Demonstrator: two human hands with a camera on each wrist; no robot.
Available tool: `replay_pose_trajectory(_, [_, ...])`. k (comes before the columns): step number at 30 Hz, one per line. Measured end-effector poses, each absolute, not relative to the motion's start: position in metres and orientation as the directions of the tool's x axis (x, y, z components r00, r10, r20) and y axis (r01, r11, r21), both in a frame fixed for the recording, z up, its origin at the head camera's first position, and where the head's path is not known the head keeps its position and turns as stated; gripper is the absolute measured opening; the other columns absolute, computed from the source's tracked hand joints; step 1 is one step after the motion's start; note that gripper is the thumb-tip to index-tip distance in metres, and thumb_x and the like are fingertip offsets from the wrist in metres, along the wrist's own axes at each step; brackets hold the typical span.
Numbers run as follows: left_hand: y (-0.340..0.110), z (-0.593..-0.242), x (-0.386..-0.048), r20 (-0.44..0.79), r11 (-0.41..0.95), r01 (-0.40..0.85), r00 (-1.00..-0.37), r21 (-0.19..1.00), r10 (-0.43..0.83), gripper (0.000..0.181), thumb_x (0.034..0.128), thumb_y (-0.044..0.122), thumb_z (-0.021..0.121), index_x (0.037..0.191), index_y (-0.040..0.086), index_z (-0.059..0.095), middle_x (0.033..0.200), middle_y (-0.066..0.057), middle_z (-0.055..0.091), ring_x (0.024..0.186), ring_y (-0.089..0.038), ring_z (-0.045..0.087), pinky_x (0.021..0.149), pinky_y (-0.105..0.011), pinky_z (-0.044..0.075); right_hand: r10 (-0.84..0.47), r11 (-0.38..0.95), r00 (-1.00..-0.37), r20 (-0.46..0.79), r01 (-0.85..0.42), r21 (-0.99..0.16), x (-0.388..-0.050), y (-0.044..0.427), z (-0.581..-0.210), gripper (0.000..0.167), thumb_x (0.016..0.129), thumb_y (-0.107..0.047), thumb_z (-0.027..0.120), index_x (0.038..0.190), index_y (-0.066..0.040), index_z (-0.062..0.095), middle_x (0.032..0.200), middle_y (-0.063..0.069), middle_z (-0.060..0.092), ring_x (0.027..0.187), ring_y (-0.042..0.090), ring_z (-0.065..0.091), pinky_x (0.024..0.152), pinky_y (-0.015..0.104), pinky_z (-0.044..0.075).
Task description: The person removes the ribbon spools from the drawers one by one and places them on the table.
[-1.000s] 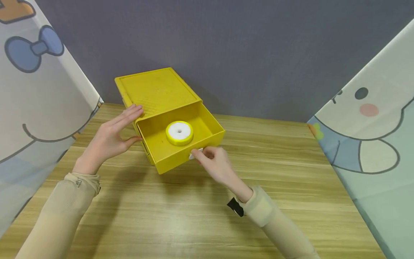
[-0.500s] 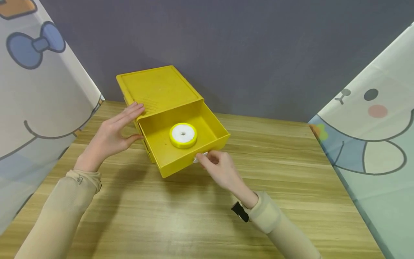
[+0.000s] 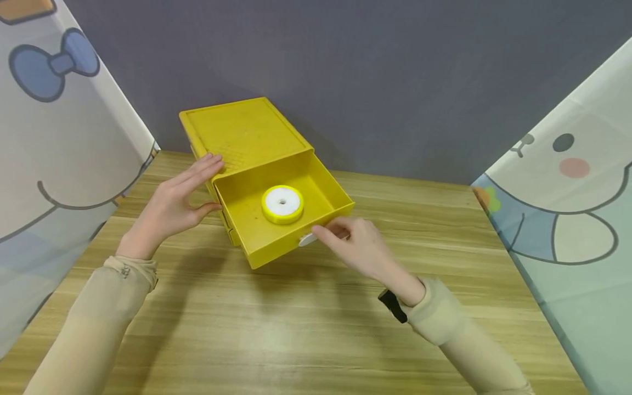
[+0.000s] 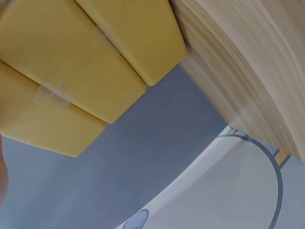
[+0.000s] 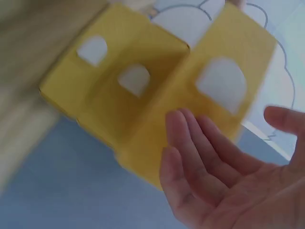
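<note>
A yellow drawer box (image 3: 244, 131) stands on the table with its top drawer (image 3: 274, 249) pulled out. Inside lies a round yellow roll with a white face (image 3: 282, 202). My left hand (image 3: 170, 206) rests on the box's left front corner, fingers straight on top and thumb at the side. At the drawer front, my right hand (image 3: 362, 247) is beside the white handle (image 3: 307, 239). In the right wrist view, that hand (image 5: 238, 183) has its thumb spread from the fingers, clear of the blurred handle (image 5: 222, 83).
Lower drawers with white handles (image 5: 93, 50) are closed in the right wrist view. A grey wall (image 3: 395, 82) rises behind the box, and patterned cloths hang left (image 3: 74, 148) and right (image 3: 592, 192). The wooden table (image 3: 276, 334) extends in front.
My right hand has let go of the handle and moved slightly right. The drawer was drawn out a little further earlier in the sequence. My left hand stays on the corner.
</note>
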State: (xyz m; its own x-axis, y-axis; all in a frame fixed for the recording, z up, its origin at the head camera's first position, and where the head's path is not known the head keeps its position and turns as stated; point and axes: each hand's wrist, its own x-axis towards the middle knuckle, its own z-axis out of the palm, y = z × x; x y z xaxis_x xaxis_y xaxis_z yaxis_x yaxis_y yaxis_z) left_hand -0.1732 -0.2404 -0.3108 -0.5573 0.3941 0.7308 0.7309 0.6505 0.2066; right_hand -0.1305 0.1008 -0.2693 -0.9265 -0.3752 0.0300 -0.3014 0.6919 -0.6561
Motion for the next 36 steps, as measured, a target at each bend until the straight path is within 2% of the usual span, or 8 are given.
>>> replay_pose_trajectory(4, [-0.24, -0.311, -0.171, 0.722, 0.666, 0.718, -0.569, 0.202, 0.395, 0.091, 0.055, -0.01, 0.085, 0.138, 0.002, 0.05, 0.145, -0.013, 0.049, 0.143, -0.005, 0.032, 0.116, -0.01, 0.026, -0.406, 0.757, -0.914, 0.019, -0.348, -0.553, -0.132, 0.106, -0.239, 0.034, 0.092, -0.044, 0.056, 0.102, -0.017, 0.073, 0.093, -0.004, 0.074, 0.086, 0.012, 0.066, 0.075, 0.03, 0.055])
replay_pose_trajectory(10, [-0.241, -0.311, -0.171, 0.704, 0.683, 0.701, -0.59, 0.205, 0.394, 0.092, 0.0564, -0.012, 0.084, 0.14, 0.004, 0.048, 0.146, -0.012, 0.048, 0.143, -0.003, 0.03, 0.116, -0.009, 0.024, -0.45, 0.787, -0.893, 0.02, -0.407, -0.463, -0.14, 0.099, -0.206, 0.031, 0.092, -0.038, 0.053, 0.104, -0.016, 0.072, 0.095, -0.005, 0.072, 0.089, 0.012, 0.065, 0.081, 0.032, 0.054])
replay_pose_trajectory(18, [-0.242, -0.311, -0.172, 0.713, 0.675, 0.712, -0.575, 0.194, 0.402, 0.091, 0.0572, -0.011, 0.084, 0.14, 0.004, 0.048, 0.146, -0.012, 0.048, 0.143, -0.004, 0.03, 0.117, -0.011, 0.024, -0.515, 0.797, -0.856, -0.035, -0.463, -0.387, -0.151, 0.076, -0.187, 0.042, 0.088, -0.033, 0.051, 0.12, -0.01, 0.065, 0.109, 0.003, 0.069, 0.101, 0.017, 0.064, 0.09, 0.035, 0.053])
replay_pose_trajectory(21, [-0.243, -0.312, -0.172, 0.714, 0.671, 0.714, -0.575, 0.2, 0.399, 0.091, 0.057, -0.011, 0.084, 0.139, 0.004, 0.048, 0.146, -0.012, 0.048, 0.143, -0.004, 0.03, 0.117, -0.011, 0.024, -0.55, 0.792, -0.831, -0.085, -0.488, -0.367, -0.159, 0.067, -0.182, 0.043, 0.088, -0.029, 0.052, 0.124, -0.009, 0.062, 0.112, 0.007, 0.068, 0.102, 0.021, 0.063, 0.089, 0.037, 0.053])
replay_pose_trajectory(28, [-0.238, -0.313, -0.173, 0.705, 0.661, 0.72, -0.581, 0.211, 0.408, 0.091, 0.0574, -0.011, 0.084, 0.14, 0.004, 0.048, 0.147, -0.012, 0.047, 0.144, -0.007, 0.031, 0.117, -0.012, 0.025, -0.632, 0.769, -0.724, -0.275, -0.545, -0.334, -0.181, 0.053, -0.171, 0.048, 0.093, -0.024, 0.055, 0.138, -0.009, 0.048, 0.136, 0.014, 0.056, 0.122, 0.027, 0.057, 0.088, 0.037, 0.053])
replay_pose_trajectory(31, [-0.238, -0.313, -0.174, 0.699, 0.663, 0.715, -0.59, 0.22, 0.405, 0.091, 0.0578, -0.011, 0.084, 0.14, 0.004, 0.047, 0.147, -0.011, 0.047, 0.144, -0.007, 0.031, 0.117, -0.012, 0.025, -0.654, 0.756, -0.665, -0.36, -0.579, -0.303, -0.191, 0.045, -0.169, 0.053, 0.094, -0.024, 0.055, 0.143, -0.009, 0.04, 0.146, 0.01, 0.046, 0.132, 0.026, 0.048, 0.098, 0.038, 0.05])
replay_pose_trajectory(34, [-0.238, -0.312, -0.174, 0.695, 0.664, 0.712, -0.598, 0.229, 0.4, 0.091, 0.0577, -0.011, 0.084, 0.14, 0.005, 0.047, 0.147, -0.011, 0.047, 0.143, -0.006, 0.03, 0.117, -0.012, 0.025, -0.669, 0.734, -0.594, -0.447, -0.624, -0.268, -0.198, 0.035, -0.169, 0.062, 0.094, -0.026, 0.056, 0.148, -0.01, 0.031, 0.154, 0.005, 0.035, 0.141, 0.023, 0.035, 0.115, 0.039, 0.037])
replay_pose_trajectory(36, [-0.238, -0.313, -0.173, 0.692, 0.662, 0.711, -0.601, 0.236, 0.399, 0.091, 0.0575, -0.011, 0.084, 0.14, 0.004, 0.048, 0.147, -0.011, 0.047, 0.143, -0.005, 0.03, 0.117, -0.012, 0.025, -0.677, 0.716, -0.553, -0.486, -0.649, -0.258, -0.202, 0.029, -0.171, 0.067, 0.093, -0.026, 0.058, 0.15, -0.01, 0.027, 0.157, 0.004, 0.031, 0.144, 0.021, 0.031, 0.118, 0.039, 0.033])
